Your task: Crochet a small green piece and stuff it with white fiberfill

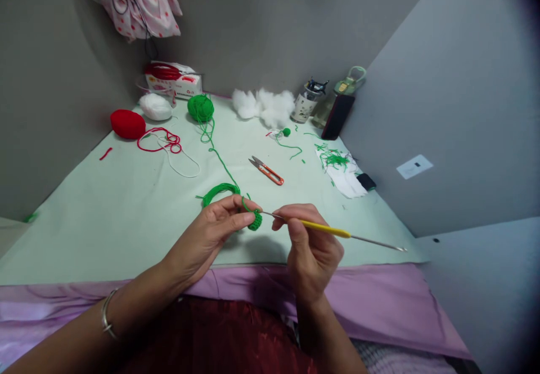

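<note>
My left hand (211,233) pinches a small green crocheted piece (255,220) between thumb and fingers. Green yarn loops over that hand's fingers and trails across the table to a green yarn ball (200,107) at the back. My right hand (310,247) grips a crochet hook (333,231) with a yellow handle. The hook's metal tip points left into the green piece, and its long metal tail sticks out to the right.
On the pale green table (105,211) lie orange thread snips (268,170), a red yarn ball (127,124), a white yarn ball (155,106), white stuffing (265,106), green yarn scraps on white paper (340,166), a box (174,84) and bottles (306,104). Grey walls enclose the corner.
</note>
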The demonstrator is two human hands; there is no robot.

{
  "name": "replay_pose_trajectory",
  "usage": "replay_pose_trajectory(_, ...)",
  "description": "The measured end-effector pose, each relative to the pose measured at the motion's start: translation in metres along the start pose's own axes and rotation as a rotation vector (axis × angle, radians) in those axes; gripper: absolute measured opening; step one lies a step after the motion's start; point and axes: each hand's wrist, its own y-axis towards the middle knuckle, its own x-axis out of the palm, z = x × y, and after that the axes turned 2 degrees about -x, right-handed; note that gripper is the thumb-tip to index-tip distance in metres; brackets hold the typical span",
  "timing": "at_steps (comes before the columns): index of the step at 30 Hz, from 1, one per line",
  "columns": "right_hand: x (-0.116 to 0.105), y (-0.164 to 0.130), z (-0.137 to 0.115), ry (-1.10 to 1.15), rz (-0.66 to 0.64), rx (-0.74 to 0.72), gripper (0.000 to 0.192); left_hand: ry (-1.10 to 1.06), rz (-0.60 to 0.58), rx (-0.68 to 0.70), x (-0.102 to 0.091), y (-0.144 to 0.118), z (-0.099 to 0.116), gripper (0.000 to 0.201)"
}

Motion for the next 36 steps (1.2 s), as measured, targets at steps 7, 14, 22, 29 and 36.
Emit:
replay_pose_trajectory(7,-0.003,-0.005,-0.001,-0.244,-0.08,-0.267,0.03,0.033,0.015,0.057,0.003,0.0,0.0,0.006)
replay_pose_trajectory(14,0.004,-0.01,0.003,-0.258,-0.05,-0.322,0.029,0.022,0.0,0.04,0.004,0.0,0.004,0.019)
replay_pose_trajectory(22,0.005,-0.006,0.008,0.056,-0.099,-0.018,0.024,0.028,-0.079,-0.036,0.004,0.002,0.001,0.049)
replay_pose_trajectory(29,0.005,0.003,0.015,0.284,0.017,0.229,0.013,0.054,-0.079,-0.008,0.003,0.0,0.004,0.047)
replay_pose_trajectory(36,0.003,0.009,0.011,0.33,0.022,0.301,0.019,0.116,-0.03,0.063,0.005,-0.001,0.007,0.047)
